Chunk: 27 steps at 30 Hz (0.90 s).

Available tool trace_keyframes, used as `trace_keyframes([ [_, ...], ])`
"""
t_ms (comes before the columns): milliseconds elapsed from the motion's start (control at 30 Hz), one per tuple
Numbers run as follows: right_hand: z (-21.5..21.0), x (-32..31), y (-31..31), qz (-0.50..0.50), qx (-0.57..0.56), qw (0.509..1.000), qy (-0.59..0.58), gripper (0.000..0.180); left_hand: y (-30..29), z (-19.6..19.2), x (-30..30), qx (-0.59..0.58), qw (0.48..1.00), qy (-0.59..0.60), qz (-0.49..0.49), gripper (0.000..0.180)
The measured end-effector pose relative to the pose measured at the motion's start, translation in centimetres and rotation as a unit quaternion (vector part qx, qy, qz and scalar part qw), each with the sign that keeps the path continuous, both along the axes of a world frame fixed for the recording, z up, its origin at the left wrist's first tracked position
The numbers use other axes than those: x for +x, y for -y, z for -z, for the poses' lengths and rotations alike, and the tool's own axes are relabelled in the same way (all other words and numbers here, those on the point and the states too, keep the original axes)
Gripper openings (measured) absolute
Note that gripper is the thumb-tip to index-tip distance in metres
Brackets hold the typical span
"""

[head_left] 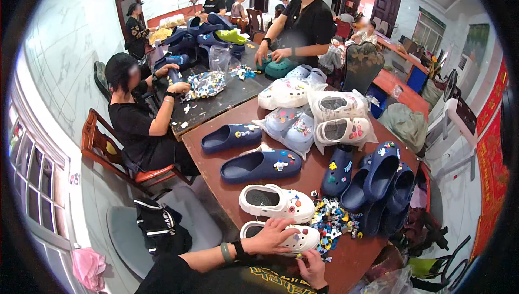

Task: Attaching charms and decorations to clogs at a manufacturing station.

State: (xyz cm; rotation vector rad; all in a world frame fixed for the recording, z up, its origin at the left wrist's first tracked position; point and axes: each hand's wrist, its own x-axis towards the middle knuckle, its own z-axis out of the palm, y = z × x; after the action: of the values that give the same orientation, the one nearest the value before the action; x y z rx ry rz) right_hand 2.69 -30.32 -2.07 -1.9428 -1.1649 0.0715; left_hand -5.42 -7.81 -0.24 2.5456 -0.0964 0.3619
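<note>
My left hand (269, 238) lies across a white clog (304, 240) near the table's front edge, its fingers gripping the upper. At the clog's toe, my right hand (313, 270) pinches a small yellowish shoe charm, mostly covered by the fingertips. Some charms are set in the toe of this clog. Just beyond it stands a second white clog (282, 204) with charms on its upper. A heap of colourful loose shoe charms (336, 222) spreads on the table to the right of both clogs.
Two navy clogs (262, 165) stand farther back on the brown table (219, 178). Bagged clogs (340, 118) lie at the far side, and a navy clog pile (381, 178) at the right. People work at a black table (203, 110) beyond. A grey chair (189, 215) is at the left.
</note>
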Motion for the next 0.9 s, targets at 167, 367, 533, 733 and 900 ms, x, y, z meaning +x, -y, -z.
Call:
trace_keyframes([
  [167,0.6,0.4,0.0,-0.011,-0.014,0.999,0.035,0.035,-0.2,0.2,-0.1,-0.004,1.0,0.006,0.0,0.061],
  [367,0.9,0.3,-0.1,-0.037,-0.003,0.999,0.021,0.033,-0.1,0.2,-0.2,-0.004,1.0,0.003,0.0,0.064],
  [533,-0.1,0.3,-0.3,-0.049,-0.037,0.998,-0.021,0.032,-0.1,0.4,-0.1,-0.01,1.0,0.01,-0.001,0.066],
  [733,-0.6,0.5,-0.7,-0.066,-0.012,0.998,0.013,0.034,-0.2,0.7,-0.1,-0.011,1.0,0.017,-0.001,0.066],
  [900,-1.1,0.3,-0.6,-0.037,-0.026,0.999,-0.007,0.034,-0.2,0.6,-0.1,-0.015,1.0,0.012,0.003,0.067],
])
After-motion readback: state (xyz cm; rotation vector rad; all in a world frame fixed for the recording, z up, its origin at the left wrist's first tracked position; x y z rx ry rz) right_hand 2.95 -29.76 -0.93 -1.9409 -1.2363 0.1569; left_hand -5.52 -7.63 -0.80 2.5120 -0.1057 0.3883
